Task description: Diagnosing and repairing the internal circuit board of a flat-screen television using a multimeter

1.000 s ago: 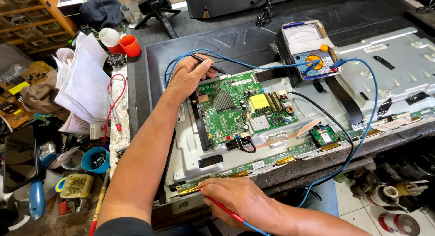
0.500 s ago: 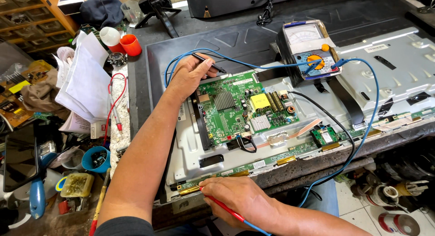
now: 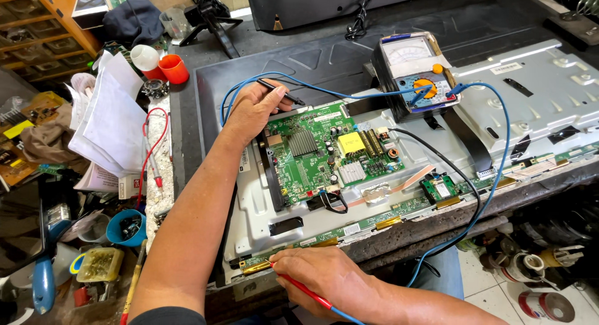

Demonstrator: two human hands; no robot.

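Cluttered workbench, with the green circuit board (image 3: 327, 153) as my landmark. Left of it lie loose papers (image 3: 109, 122). At its upper-left corner my left hand (image 3: 253, 109) pinches the black probe (image 3: 281, 92). Below it my right hand (image 3: 324, 278) pinches the red probe (image 3: 299, 287) onto the edge strip (image 3: 349, 228). Both probes look light and stiff, best held by the shaft. Right of the board, the analog multimeter (image 3: 415, 72) trails blue leads (image 3: 493, 175) that could snag.

Bright, even daylight; sharp, edges perhaps slightly bowed.
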